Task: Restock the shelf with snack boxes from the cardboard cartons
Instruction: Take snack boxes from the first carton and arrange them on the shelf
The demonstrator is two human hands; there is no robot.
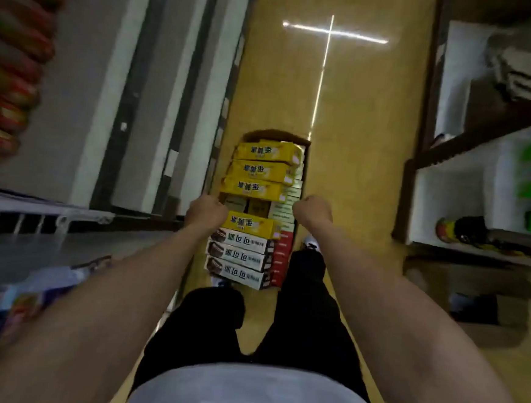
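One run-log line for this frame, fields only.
phase: reaching down | left hand: at yellow box | right hand: over carton, grip unclear | floor carton: yellow and white snack boxes

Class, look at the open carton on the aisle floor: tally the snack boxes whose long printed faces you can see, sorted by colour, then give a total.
Yellow snack boxes: 4
White-and-brown snack boxes: 3
Total: 7
Boxes showing only their ends are not counted.
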